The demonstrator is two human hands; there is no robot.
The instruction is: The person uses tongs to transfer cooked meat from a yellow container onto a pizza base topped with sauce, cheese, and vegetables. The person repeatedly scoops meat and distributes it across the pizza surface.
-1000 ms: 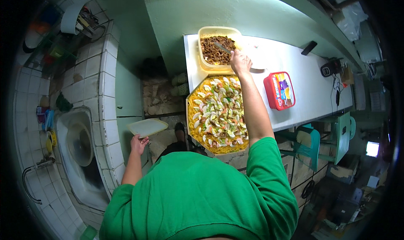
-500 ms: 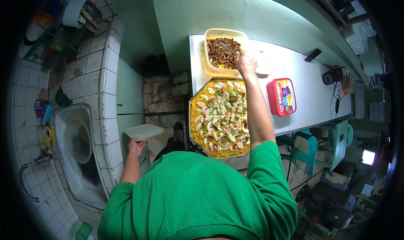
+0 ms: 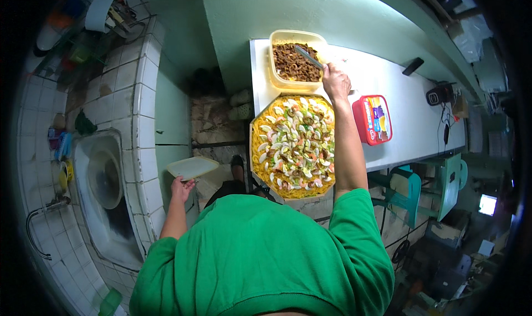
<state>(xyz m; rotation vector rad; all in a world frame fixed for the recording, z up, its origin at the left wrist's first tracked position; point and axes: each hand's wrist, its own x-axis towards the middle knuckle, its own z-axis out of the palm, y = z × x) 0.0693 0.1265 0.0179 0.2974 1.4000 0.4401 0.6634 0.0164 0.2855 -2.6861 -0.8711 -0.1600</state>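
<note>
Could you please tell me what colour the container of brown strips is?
The container is pale yellow, seen best in the head view.

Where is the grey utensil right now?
In the head view, upper centre: the grey utensil is in the right hand, extending over the brown food in the pale yellow container.
</note>
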